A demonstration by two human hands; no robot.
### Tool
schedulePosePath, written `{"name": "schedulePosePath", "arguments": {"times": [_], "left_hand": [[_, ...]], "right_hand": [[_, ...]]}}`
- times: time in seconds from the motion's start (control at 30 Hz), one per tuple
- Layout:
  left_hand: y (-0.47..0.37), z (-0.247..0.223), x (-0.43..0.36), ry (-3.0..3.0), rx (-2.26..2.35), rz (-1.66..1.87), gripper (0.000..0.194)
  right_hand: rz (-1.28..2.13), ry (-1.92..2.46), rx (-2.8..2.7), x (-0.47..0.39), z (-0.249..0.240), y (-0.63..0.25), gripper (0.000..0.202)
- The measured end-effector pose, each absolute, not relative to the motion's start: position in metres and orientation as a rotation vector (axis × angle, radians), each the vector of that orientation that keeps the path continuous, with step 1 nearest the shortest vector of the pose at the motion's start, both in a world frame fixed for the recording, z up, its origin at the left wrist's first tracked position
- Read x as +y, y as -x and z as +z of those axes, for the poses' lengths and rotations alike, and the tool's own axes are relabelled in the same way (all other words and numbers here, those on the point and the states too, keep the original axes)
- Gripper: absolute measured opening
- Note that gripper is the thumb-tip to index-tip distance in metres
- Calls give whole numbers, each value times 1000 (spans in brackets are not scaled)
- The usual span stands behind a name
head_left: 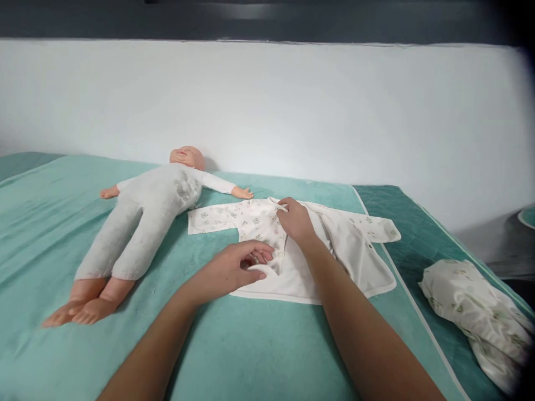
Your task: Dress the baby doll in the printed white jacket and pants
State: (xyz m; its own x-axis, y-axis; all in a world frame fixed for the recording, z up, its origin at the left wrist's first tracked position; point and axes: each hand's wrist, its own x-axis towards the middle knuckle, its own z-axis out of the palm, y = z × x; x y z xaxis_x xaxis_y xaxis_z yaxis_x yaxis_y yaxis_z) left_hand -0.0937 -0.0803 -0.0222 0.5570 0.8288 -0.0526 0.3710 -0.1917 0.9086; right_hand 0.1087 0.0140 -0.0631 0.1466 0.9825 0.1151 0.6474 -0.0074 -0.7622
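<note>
A white baby shirt [307, 278] with a small printed pattern lies spread on the green bed cover, its front partly unfastened and sleeves stretched to both sides. At the neckline, my right hand [296, 220] is closed on the collar edge. My left hand [232, 270] rests at the lower front panel, thumb and fingers apart, with a raised fold of the cloth between them. A baby doll [150, 197] in a white cloth body lies on its back left of the shirt, one hand near the sleeve.
A crumpled patterned white garment [472, 312] lies at the right on a darker green cover [388, 209]. The lighter green cover [267, 351] spreads under the shirt and doll. Behind the bed stands a white wall [267, 111].
</note>
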Motion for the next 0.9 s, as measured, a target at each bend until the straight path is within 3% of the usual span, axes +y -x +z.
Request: {"name": "schedulePosePath", "arguments": {"times": [0.2,0.43,0.67,0.9], "left_hand": [[95,-24,-81,-1692,973,602,18],[128,-28,-57,-1192,1333,1503,22],[130,-36,-51,-1555,1989,1424,18],[136,-45,-44,-1836,1977,1087,32]], "right_hand": [[732,1701,-1488,16,-59,-112,32],[1386,987,-1191,10,-51,-94,57],[1071,1040,-1666,8,-71,-74,36],[531,1177,-2308,-5,-64,-67,52]]}}
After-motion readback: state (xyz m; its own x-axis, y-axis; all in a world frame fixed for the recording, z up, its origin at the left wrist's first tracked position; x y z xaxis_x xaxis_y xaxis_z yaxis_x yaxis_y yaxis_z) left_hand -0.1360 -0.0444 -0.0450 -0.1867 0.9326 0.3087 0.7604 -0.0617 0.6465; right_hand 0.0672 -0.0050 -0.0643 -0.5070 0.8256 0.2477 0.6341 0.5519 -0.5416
